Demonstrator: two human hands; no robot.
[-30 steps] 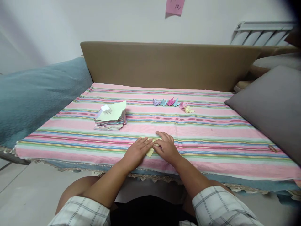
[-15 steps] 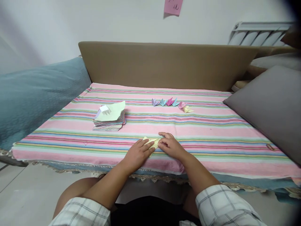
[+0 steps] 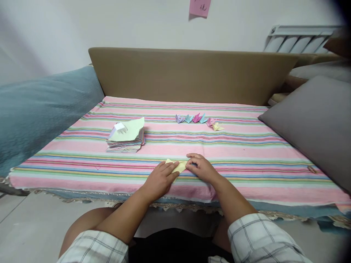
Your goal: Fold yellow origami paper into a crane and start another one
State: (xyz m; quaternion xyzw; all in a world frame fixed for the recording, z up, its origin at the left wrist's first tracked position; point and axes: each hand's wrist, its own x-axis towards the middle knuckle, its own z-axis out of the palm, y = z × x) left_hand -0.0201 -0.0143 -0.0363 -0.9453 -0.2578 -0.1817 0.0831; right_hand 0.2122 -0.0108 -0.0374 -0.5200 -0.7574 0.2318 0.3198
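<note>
A small piece of folded pale-yellow paper lies on the striped cloth close to the front edge. My left hand rests over its left part with the fingers stretched out flat, pressing it down. At the paper's right tip, my right hand pinches between thumb and index finger, the other fingers loosely curled. Part of the paper is hidden beneath my left fingers. Further back stands a row of folded paper cranes in purple, blue, pink and yellow.
To the left is a stack of coloured paper sheets with a white plug adapter on top. A grey cushion leans at the right, a blue-covered armrest at the left. The brown backrest rises behind.
My right hand has shifted slightly to the right along the paper's tip. My left hand stays on the paper. The whole view has moved a little.
</note>
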